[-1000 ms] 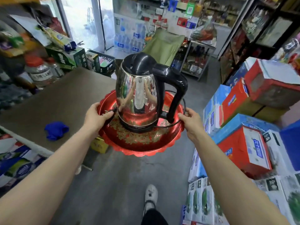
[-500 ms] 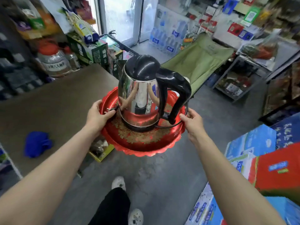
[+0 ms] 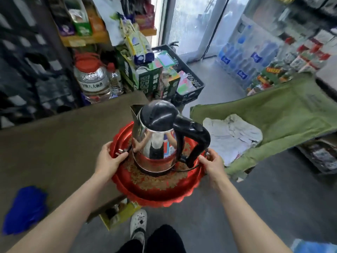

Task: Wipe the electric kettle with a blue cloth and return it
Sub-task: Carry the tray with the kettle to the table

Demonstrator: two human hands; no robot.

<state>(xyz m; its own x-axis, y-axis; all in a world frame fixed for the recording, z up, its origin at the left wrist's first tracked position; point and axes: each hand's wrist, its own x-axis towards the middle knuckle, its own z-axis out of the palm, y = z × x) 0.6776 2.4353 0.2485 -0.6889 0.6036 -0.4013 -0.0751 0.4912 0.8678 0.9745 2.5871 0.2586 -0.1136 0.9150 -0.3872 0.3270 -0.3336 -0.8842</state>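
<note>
Two hands curl round the rim of the red tray (image 3: 164, 199), left hand (image 3: 109, 162) and right hand (image 3: 213, 164) opposite, electric kettle (image 3: 155, 141) upright between them, blue cloth (image 3: 25, 209) out left of the left grip, so I'd land it level on the counter (image 3: 54, 143).

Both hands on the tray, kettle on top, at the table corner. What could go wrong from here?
The kettle stands tall and unheld on the red tray, gripped at its rim by the left hand and right hand; a tilt could topple it.
Most of the red tray hangs past the table corner; set down there, it may tip off.
The loose cord by the right hand could snag.
</note>
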